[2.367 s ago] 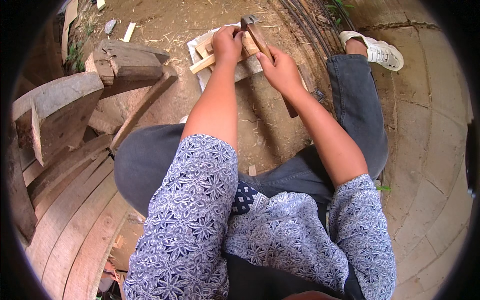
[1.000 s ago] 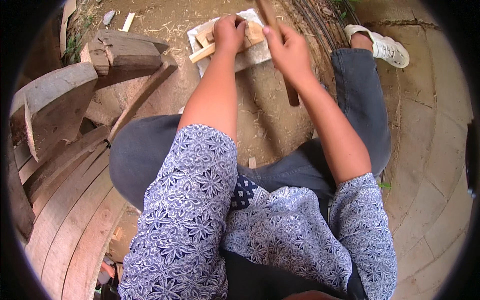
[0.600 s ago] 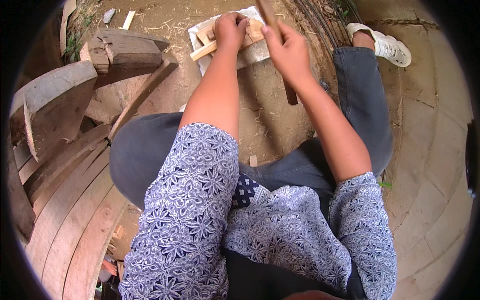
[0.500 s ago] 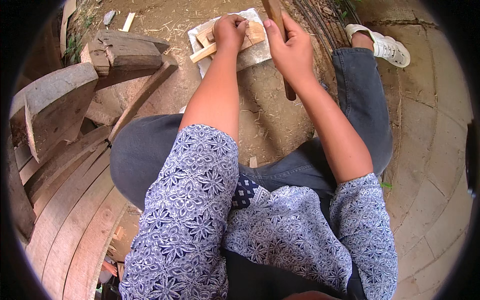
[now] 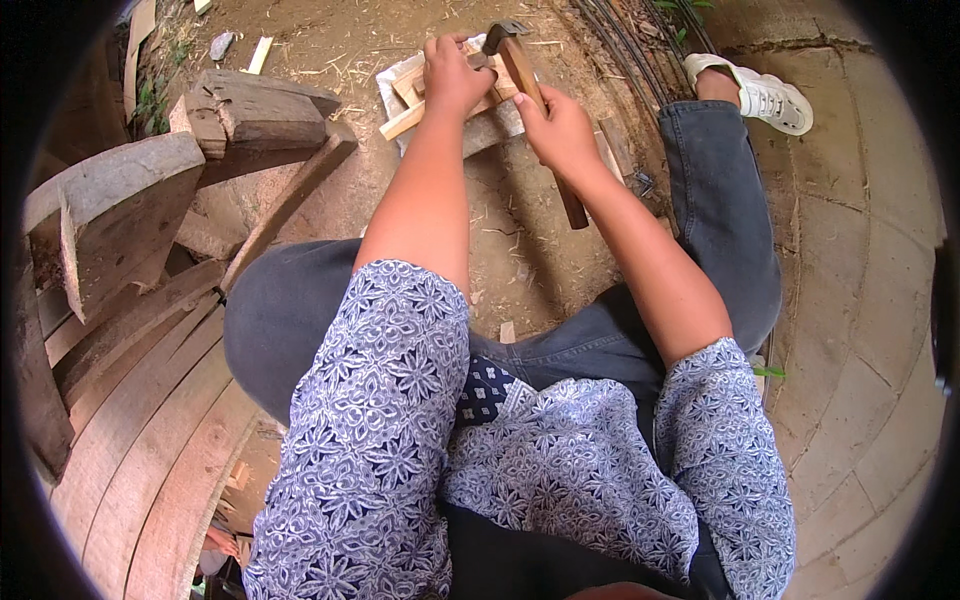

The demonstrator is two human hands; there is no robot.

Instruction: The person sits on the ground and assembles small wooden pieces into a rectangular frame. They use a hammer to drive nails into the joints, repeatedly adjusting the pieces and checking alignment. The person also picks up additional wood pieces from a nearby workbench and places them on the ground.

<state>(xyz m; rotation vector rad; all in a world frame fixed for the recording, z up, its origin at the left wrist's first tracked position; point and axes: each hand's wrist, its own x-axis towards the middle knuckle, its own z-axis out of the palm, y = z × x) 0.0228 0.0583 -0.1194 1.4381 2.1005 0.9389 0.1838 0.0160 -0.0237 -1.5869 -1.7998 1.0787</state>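
Note:
My right hand (image 5: 562, 132) is wrapped round the wooden handle of a claw hammer (image 5: 522, 75). The hammer's metal head is low, right beside the fingers of my left hand (image 5: 455, 78). That left hand is closed over some small pale wood pieces (image 5: 404, 122), its fingers pinched together; what they grip is too small to make out. Under the wood lies a whitish slab (image 5: 482, 136) on the dirt ground. The hammer head and my left hand hide part of the wood.
Heavy timber pieces (image 5: 265, 110) and curved-looking long planks (image 5: 150, 480) fill the left side. Dark thin rods (image 5: 625, 45) lie at the upper right, near my white shoe (image 5: 775, 100). Paving (image 5: 840, 300) runs along the right. Another person's hand (image 5: 222, 541) shows at lower left.
The hammer has come down, so its head now shows beside my left hand. My right hand has moved down and slightly left. My left hand stays at the wood.

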